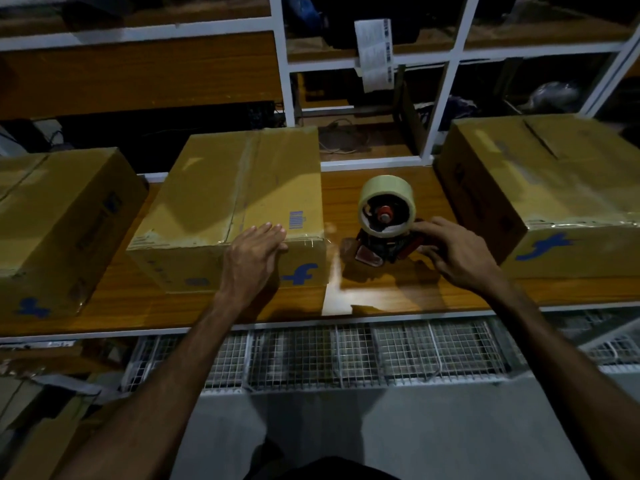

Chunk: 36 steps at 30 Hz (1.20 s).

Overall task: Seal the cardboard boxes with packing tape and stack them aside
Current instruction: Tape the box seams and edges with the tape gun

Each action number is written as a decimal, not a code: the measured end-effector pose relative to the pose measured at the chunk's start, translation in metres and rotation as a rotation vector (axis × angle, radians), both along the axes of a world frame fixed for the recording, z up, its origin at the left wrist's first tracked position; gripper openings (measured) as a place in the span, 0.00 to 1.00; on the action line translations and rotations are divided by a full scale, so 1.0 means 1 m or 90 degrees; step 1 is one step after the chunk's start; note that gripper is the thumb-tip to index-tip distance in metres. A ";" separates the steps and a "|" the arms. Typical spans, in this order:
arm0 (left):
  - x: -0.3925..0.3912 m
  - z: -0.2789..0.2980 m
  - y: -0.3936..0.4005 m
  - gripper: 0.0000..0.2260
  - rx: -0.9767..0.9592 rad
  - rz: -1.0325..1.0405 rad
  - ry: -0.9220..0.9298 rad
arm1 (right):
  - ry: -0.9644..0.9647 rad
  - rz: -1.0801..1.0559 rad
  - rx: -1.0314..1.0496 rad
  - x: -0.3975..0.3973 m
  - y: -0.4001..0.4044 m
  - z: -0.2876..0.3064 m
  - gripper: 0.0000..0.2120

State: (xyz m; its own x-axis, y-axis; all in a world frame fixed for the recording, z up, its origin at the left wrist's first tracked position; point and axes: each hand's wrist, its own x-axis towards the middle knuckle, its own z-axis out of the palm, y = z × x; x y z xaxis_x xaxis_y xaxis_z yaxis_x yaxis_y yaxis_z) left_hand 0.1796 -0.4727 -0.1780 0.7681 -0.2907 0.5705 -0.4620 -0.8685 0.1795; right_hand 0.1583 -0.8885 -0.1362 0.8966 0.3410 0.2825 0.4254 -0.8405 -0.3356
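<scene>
Seemingly mid-task. Three brown cardboard boxes with blue logos sit apart on wooden counter, none stacked. Middle box: clear tape along top seam, probably sealed. Left box and right box show tape too; dim view, seal unclear. Left hand flat, fingers straight, on middle box's near edge. Right hand curls around red tape dispenser with pale roll, between middle and right boxes. Stacking remains.

Both forearms reach forward; left hand flat, fingers straight; right hand fingers curled.
</scene>
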 end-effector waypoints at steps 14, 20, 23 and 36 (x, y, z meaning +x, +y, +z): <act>-0.005 0.000 -0.007 0.17 -0.068 0.026 0.047 | 0.006 -0.086 -0.215 0.003 0.073 0.000 0.27; -0.005 -0.001 -0.004 0.14 -0.067 0.038 0.040 | 0.062 -0.113 -0.263 0.027 0.038 -0.025 0.26; -0.005 -0.001 -0.005 0.13 -0.077 0.038 0.041 | 0.116 -0.180 -0.062 0.029 0.021 -0.042 0.24; -0.012 0.002 -0.013 0.16 -0.048 0.065 0.040 | 0.385 -0.383 0.591 0.087 0.040 -0.092 0.19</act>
State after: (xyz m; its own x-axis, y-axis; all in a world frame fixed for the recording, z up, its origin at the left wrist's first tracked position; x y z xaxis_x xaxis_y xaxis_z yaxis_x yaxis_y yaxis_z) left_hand 0.1679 -0.4861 -0.1761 0.8267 -0.1669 0.5373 -0.3575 -0.8933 0.2726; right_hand 0.2457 -0.8483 -0.2284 0.9102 -0.2715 -0.3127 -0.3694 -0.1910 -0.9094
